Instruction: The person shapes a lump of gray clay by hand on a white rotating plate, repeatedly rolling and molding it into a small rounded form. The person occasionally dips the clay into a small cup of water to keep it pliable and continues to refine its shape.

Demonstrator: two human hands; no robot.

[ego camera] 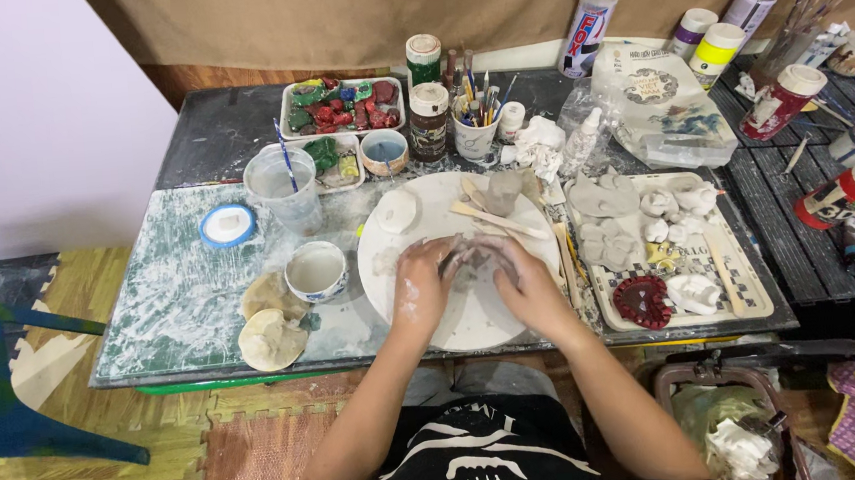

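Looks like a home craft corner set up for clay and painting. The low table [202, 316] is smeared with white clay residue, a round white work board [473, 317] sits in the middle, and a cup of brushes [475, 131], paint bottles [835, 191], a tray of painted pieces [341, 106] and a tray of unpainted clay shapes [741, 283] crowd around it. Foam puzzle mats [112, 462] cover the floor.

Matt grey clay [471, 265] sits on a smooth white round board [473, 317]. Both hands [421, 286] wear a dusty clay film. The worktop [181, 297] looks glossy, smeared with dried white slip. A wooden stick [496, 222] lies nearby beside a glazed ceramic cup [315, 271].
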